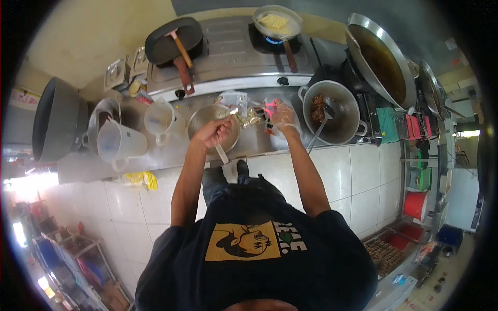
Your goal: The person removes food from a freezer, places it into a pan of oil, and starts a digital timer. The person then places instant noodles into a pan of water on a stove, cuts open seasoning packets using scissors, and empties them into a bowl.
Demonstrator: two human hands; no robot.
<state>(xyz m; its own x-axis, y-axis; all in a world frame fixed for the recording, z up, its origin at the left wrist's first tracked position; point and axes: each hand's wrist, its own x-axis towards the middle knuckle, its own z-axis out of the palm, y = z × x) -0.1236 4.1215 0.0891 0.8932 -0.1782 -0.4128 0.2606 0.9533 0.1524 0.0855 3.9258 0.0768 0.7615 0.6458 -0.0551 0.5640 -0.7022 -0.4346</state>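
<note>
Over a metal pan (pixel 193 124) on the steel counter is my left hand (pixel 213 132), bare, its fingers closed at the edge of a crumpled silvery wrapper (pixel 249 117). What it pinches is too small to make out. My right hand (pixel 284 115), in a clear plastic glove, is closed on a small pink object (pixel 270 108), just right of the wrapper. Behind the wrapper lies a clear plastic piece (pixel 233 98). Right of my right hand stands a deep pot (pixel 342 124) holding dark food and a ladle (pixel 328 112).
A stove (pixel 223 46) at the back carries a dark pan (pixel 174 39) and a frying pan (pixel 277 22) over a blue flame. Plastic jugs (pixel 122 142) stand at left. A large wok (pixel 381 59) with dark liquid is at right.
</note>
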